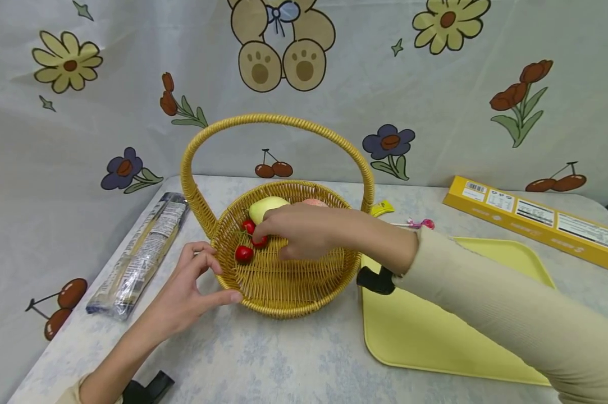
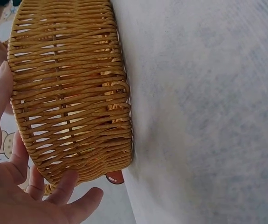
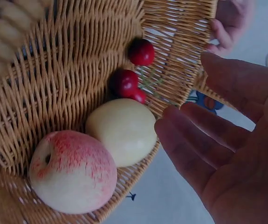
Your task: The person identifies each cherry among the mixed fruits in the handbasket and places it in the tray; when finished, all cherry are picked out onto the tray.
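A wicker basket (image 1: 283,289) with a tall arched handle stands on the table. My left hand (image 1: 190,292) holds its front left rim, thumb and curled fingers spread along the edge; the left wrist view shows them against the woven side (image 2: 68,88). Over the basket hovers my right hand (image 1: 306,230), holding nothing, its fingers loosely extended in the right wrist view. Below it lie several red cherries (image 3: 141,52) with green stems, a pale yellow oval fruit (image 3: 123,130) and a pink-and-cream peach (image 3: 73,172). In the head view this hand partly hides the fruit.
A yellow tray (image 1: 435,336) lies right of the basket, under my right forearm. Behind it are a wrapped lollipop (image 1: 427,224), a small yellow packet (image 1: 383,208) and a long yellow box (image 1: 536,219). A clear-wrapped long package (image 1: 139,255) lies at the left.
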Action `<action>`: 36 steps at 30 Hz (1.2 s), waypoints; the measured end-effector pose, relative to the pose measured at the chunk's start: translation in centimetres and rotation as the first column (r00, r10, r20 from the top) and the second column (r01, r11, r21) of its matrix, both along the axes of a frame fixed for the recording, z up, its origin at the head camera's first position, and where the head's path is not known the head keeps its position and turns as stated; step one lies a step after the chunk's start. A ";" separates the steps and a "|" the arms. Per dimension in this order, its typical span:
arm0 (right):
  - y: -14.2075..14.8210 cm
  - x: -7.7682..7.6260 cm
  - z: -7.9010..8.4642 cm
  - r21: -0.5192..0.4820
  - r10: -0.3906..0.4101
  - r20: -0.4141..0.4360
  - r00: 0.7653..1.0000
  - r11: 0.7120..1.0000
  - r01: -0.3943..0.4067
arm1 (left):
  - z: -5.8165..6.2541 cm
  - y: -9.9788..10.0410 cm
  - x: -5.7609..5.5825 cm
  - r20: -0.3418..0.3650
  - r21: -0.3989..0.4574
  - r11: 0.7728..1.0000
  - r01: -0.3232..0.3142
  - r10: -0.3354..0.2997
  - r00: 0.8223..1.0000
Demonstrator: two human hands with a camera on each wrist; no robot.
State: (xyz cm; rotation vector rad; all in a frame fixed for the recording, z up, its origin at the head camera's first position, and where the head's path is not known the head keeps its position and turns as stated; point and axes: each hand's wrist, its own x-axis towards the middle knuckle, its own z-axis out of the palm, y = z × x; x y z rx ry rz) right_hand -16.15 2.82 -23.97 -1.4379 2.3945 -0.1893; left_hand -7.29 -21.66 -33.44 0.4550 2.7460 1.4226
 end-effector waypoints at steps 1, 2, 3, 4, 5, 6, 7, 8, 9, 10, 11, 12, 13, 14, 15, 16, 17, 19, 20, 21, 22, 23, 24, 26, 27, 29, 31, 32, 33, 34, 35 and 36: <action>-0.6 -0.3 -0.2 0.020 0.004 0.018 1.000 1.000 -0.004 | 0.0 0.0 0.0 -0.001 -0.002 1.000 -0.001 0.001 1.000; -1.2 -0.5 -0.5 0.035 0.008 0.040 0.999 0.999 -0.009 | 0.0 0.0 0.0 -0.002 -0.003 1.000 -0.002 0.002 1.000; -1.8 -0.8 -0.7 0.051 0.010 0.057 0.998 0.999 -0.013 | 0.0 0.0 0.0 -0.003 -0.002 1.000 -0.001 0.001 1.000; -2.4 -1.0 -1.0 0.060 0.015 0.069 0.997 0.998 -0.020 | -0.1 0.0 0.0 -0.006 -0.001 1.000 0.001 -0.001 1.000; -2.9 -1.2 -1.3 0.066 0.025 0.077 0.997 0.997 -0.031 | -0.1 0.0 0.0 -0.009 0.000 1.000 0.003 -0.003 1.000; -3.4 -1.4 -1.5 0.072 0.032 0.087 0.996 0.997 -0.038 | -0.1 0.0 0.0 -0.012 0.001 1.000 0.005 -0.005 1.000; -3.9 -1.6 -1.8 0.080 0.043 0.087 0.995 0.996 -0.050 | 0.0 -0.1 0.0 -0.014 0.000 1.000 0.006 -0.006 1.000; -4.4 -1.8 -2.0 0.091 0.052 0.086 0.995 0.994 -0.060 | 0.0 -0.1 0.0 -0.015 0.000 1.000 0.008 -0.008 1.000; -4.8 -1.9 -2.2 0.101 0.061 0.081 0.995 0.992 -0.069 | 0.0 -0.1 0.0 -0.016 -0.002 1.000 0.009 -0.009 1.000; -5.2 -2.1 -2.5 0.113 0.068 0.077 0.995 0.991 -0.076 | 0.1 -0.1 0.0 -0.015 -0.005 1.000 0.011 -0.011 1.000; -5.6 -2.2 -2.7 0.125 0.069 0.082 0.994 0.989 -0.079 | 0.1 -0.1 0.0 -0.013 -0.010 1.000 0.011 -0.011 1.000; -5.9 -2.4 -2.8 0.140 0.066 0.088 0.994 0.987 -0.078 | 0.1 -0.2 -0.1 -0.012 -0.015 1.000 0.011 -0.011 1.000; -6.2 -2.5 -3.0 0.152 0.067 0.096 0.993 0.985 -0.081 | 0.2 -0.2 -0.1 -0.010 -0.017 1.000 0.010 -0.011 1.000; -6.5 -2.5 -3.2 0.163 0.066 0.107 0.992 0.983 -0.083 | 0.2 -0.2 -0.1 -0.009 -0.019 1.000 0.009 -0.009 1.000; -6.8 -2.6 -3.4 0.173 0.068 0.117 0.991 0.981 -0.087 | 0.2 -0.2 -0.1 -0.010 -0.020 1.000 0.008 -0.008 1.000; -7.1 -2.7 -3.5 0.181 0.067 0.131 0.989 0.979 -0.090 | 0.2 -0.2 -0.1 -0.010 -0.021 1.000 0.006 -0.006 1.000; -7.4 -2.7 -3.7 0.186 0.070 0.145 0.987 0.978 -0.096 | 0.2 -0.2 -0.1 -0.011 -0.018 1.000 0.006 -0.006 1.000; -7.7 -2.7 -4.1 0.201 0.078 0.156 0.985 0.974 -0.109 | 0.2 -0.2 -0.1 -0.012 -0.013 1.000 0.008 -0.008 1.000; -7.9 -2.7 -4.2 0.209 0.079 0.154 0.985 0.972 -0.110 | 0.2 -0.2 -0.1 -0.014 -0.014 1.000 0.010 -0.010 1.000; -8.0 -2.7 -4.3 0.212 0.077 0.150 0.986 0.971 -0.108 | 0.2 -0.2 -0.1 -0.015 -0.015 1.000 0.011 -0.012 1.000; -8.0 -2.7 -4.4 0.217 0.072 0.148 0.986 0.971 -0.103 | 0.2 -0.2 -0.1 -0.016 -0.018 1.000 0.012 -0.012 1.000; -8.0 -2.7 -4.5 0.219 0.069 0.145 0.987 0.970 -0.100 | 0.3 -0.2 -0.1 -0.017 -0.018 1.000 0.014 -0.014 1.000; -8.1 -2.7 -4.5 0.221 0.066 0.141 0.988 0.971 -0.096 | 0.3 -0.2 -0.1 -0.017 -0.022 1.000 0.014 -0.014 1.000; -8.0 -2.7 -4.6 0.215 0.062 0.144 0.988 0.972 -0.092 | 0.3 -0.2 -0.1 -0.021 -0.026 1.000 0.012 -0.012 1.000; -8.0 -2.7 -4.7 0.211 0.061 0.151 0.987 0.973 -0.093 | 0.3 -0.2 -0.1 -0.021 -0.027 1.000 0.011 -0.011 1.000; -7.9 -2.7 -4.7 0.201 0.065 0.166 0.984 0.975 -0.099 | 0.3 -0.2 -0.1 -0.020 -0.024 1.000 0.013 -0.014 1.000; -7.8 -2.8 -4.6 0.189 0.075 0.166 0.983 0.976 -0.106 | 0.3 -0.2 -0.1 -0.018 -0.023 1.000 0.016 -0.016 1.000; -7.7 -2.8 -4.6 0.180 0.078 0.163 0.984 0.978 -0.107 | 0.3 -0.2 -0.1 -0.016 -0.024 1.000 0.016 -0.017 1.000; -7.6 -2.8 -4.5 0.167 0.081 0.159 0.984 0.980 -0.107 | 0.3 -0.2 -0.1 -0.012 -0.023 1.000 0.015 -0.016 1.000; -7.5 -2.8 -4.4 0.154 0.084 0.154 0.985 0.982 -0.107 | 0.2 -0.3 -0.1 -0.010 -0.024 1.000 0.015 -0.016 1.000; -7.4 -2.8 -4.2 0.140 0.085 0.151 0.985 0.984 -0.106 | 0.2 -0.3 -0.2 -0.009 -0.025 1.000 0.015 -0.015 1.000; -7.3 -2.8 -4.1 0.126 0.085 0.148 0.985 0.987 -0.104 | 0.2 -0.3 -0.2 -0.007 -0.026 1.000 0.014 -0.014 1.000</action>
